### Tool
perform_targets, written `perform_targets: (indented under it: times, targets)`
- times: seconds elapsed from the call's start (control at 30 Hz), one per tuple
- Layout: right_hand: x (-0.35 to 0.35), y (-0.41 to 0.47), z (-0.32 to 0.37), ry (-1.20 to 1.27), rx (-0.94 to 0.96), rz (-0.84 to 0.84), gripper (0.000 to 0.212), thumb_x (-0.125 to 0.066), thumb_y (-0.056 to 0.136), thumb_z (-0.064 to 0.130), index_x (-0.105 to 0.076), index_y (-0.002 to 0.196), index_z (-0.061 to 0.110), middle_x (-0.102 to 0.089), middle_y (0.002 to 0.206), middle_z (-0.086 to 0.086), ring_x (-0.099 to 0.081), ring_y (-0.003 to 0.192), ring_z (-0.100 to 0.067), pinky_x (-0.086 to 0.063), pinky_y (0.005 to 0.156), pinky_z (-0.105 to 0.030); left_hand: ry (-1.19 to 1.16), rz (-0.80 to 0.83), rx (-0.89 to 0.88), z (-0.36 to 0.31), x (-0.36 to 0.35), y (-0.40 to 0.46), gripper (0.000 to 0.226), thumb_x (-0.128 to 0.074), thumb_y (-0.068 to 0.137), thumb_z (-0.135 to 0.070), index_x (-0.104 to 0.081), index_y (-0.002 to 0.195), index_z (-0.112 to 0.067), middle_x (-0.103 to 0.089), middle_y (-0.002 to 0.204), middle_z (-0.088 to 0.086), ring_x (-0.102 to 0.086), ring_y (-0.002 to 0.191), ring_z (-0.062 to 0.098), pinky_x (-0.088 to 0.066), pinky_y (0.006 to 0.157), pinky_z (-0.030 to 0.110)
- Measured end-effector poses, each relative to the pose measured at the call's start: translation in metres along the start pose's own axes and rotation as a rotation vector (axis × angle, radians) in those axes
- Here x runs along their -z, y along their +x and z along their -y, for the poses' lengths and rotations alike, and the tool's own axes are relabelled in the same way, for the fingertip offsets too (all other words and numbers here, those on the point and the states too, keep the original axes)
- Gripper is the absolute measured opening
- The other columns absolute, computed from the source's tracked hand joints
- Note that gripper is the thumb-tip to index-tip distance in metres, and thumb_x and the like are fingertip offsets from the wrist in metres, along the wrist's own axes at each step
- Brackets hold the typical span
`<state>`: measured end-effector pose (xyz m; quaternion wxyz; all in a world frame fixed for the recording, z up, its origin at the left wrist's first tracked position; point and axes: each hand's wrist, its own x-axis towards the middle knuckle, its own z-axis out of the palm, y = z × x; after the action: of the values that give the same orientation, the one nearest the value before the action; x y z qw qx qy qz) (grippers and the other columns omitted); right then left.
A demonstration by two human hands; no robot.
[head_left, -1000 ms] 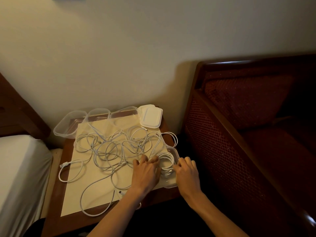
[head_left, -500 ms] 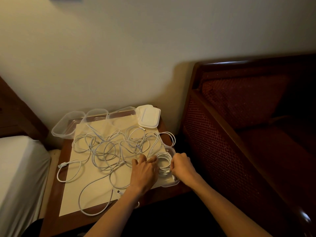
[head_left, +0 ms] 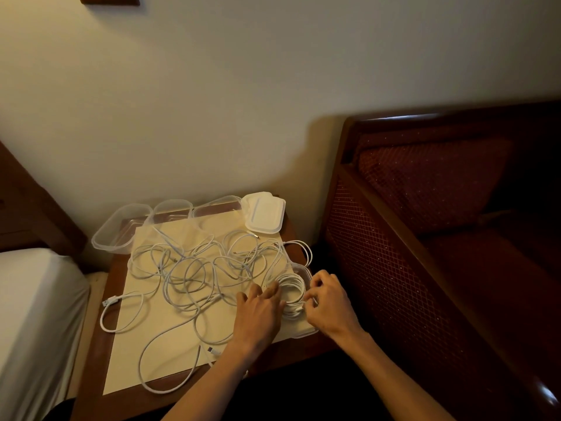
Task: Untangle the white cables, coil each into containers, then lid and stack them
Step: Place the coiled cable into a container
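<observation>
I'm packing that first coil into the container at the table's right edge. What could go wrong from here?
1. The container sits at the table's right front edge; pressing from the left hand could nudge it off.
2. The coiled cable looks springy; if the right hand lets go, loops may pop out.
3. A strand seems to run from the coil into the tangled cables, so pulling may drag or tighten the tangle.
</observation>
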<state>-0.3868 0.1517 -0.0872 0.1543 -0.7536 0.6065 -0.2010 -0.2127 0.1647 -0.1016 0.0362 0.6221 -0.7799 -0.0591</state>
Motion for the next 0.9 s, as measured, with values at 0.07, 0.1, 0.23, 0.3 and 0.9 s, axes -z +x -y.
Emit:
perform_targets:
  times: [0.07, 0.1, 0.23, 0.3, 0.9]
  targets:
    - [-0.004, -0.003, 0.009, 0.011, -0.035, -0.123, 0.016, -0.053, 0.078, 0.026, -0.064, 0.086, 0.016, -0.045, 0.101, 0.008, -0.043, 0.094, -0.009, -0.047, 0.074, -0.020, -0.001, -0.018, 0.012, -0.001, -0.002, 0.000, 0.042, -0.029, 0.098, -0.041, -0.060, 0.123, -0.028, -0.052, 0.138, -0.015, -0.054, 0.106, 0.024, -0.040, 0.076, 0.043]
    - [-0.007, -0.003, 0.012, -0.023, -0.006, -0.126, 0.021, -0.051, 0.081, 0.027, -0.062, 0.096, 0.017, -0.049, 0.111, 0.007, -0.046, 0.103, -0.012, -0.049, 0.080, -0.026, 0.001, -0.011, 0.008, -0.002, -0.003, 0.000, 0.040, -0.030, 0.100, -0.040, -0.058, 0.126, -0.028, -0.049, 0.141, -0.015, -0.052, 0.109, 0.025, -0.038, 0.078, 0.043]
    - [-0.020, 0.000, 0.006, -0.253, 0.028, 0.201, 0.044, -0.032, 0.104, 0.030, -0.039, 0.146, 0.020, -0.017, 0.162, 0.009, -0.003, 0.150, -0.014, -0.013, 0.118, -0.057, 0.000, 0.017, 0.016, -0.003, -0.003, 0.000, 0.041, -0.026, 0.103, -0.039, -0.043, 0.139, -0.028, -0.033, 0.152, -0.015, -0.043, 0.120, 0.024, -0.032, 0.086, 0.042]
    - [-0.021, 0.000, -0.001, -0.357, 0.039, 0.263, 0.047, -0.032, 0.105, 0.031, -0.029, 0.151, 0.022, -0.007, 0.163, 0.011, 0.011, 0.149, -0.010, 0.000, 0.116, -0.061, -0.008, 0.023, 0.031, -0.006, -0.002, 0.000, 0.042, -0.024, 0.103, -0.040, -0.040, 0.141, -0.029, -0.030, 0.154, -0.016, -0.041, 0.122, 0.023, -0.031, 0.086, 0.042]
    - [-0.007, -0.001, -0.012, -0.067, -0.039, 0.240, 0.046, -0.032, 0.105, 0.029, -0.031, 0.151, 0.027, -0.003, 0.162, 0.019, 0.010, 0.150, -0.017, -0.003, 0.114, -0.065, -0.183, -0.008, 0.108, -0.024, 0.011, 0.009, 0.038, -0.027, 0.103, -0.042, -0.047, 0.134, -0.036, -0.034, 0.151, -0.022, -0.036, 0.130, 0.019, -0.035, 0.092, 0.043]
